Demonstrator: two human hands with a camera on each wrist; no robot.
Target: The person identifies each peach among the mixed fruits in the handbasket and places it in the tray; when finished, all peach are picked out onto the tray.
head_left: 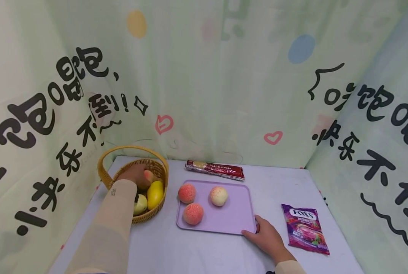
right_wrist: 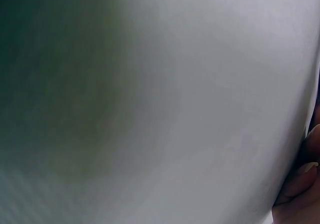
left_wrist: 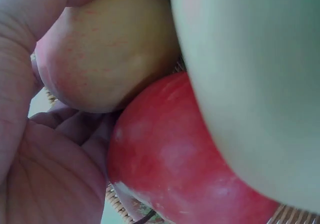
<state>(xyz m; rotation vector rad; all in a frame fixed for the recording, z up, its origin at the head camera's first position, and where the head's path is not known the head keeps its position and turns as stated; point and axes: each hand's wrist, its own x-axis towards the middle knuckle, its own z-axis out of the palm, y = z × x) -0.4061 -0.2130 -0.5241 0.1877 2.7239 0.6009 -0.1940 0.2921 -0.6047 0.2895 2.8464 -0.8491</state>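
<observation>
My left hand (head_left: 135, 176) reaches into a wicker basket (head_left: 101, 169) at the left of the table. In the left wrist view its thumb and fingers curl round a yellowish peach (left_wrist: 110, 54) with pink streaks. Touching that peach is a shiny red apple (left_wrist: 170, 149), and a pale green fruit (left_wrist: 260, 84) fills the right side, close to the camera. My right hand (head_left: 268, 238) grips the near right corner of a purple tray (head_left: 231, 213), thumb over the rim. Two pink peaches (head_left: 193, 214) and a cream-coloured peach (head_left: 218, 196) lie on the tray.
A yellow fruit (head_left: 155, 195) and a pale round fruit (head_left: 140, 204) also sit in the basket under its tall handle. Behind the tray lies a dark red snack packet (head_left: 215, 169). A purple Fox's candy bag (head_left: 305, 229) lies right of my right hand. Printed curtains surround the table.
</observation>
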